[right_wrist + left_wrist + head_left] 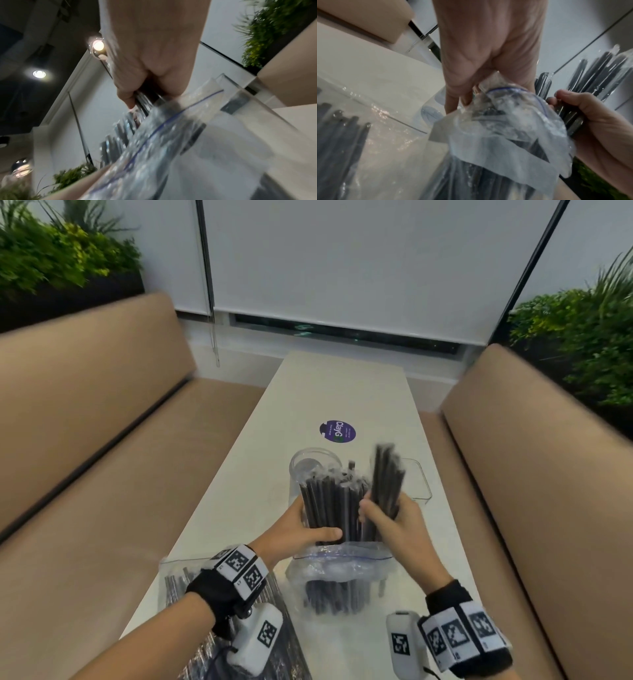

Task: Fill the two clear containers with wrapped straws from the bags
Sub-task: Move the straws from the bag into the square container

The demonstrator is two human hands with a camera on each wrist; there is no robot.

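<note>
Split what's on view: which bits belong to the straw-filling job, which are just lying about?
Job:
- round jar
- square container
- open bag with straws
- second bag of straws
- straw bundle in right hand
- left hand gripping the open bag's straws

Lying about:
- purple sticker
- table
- benches
- plants

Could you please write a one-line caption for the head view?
Left hand steadies the bagged straws while the right hand lifts a bundle out.
</note>
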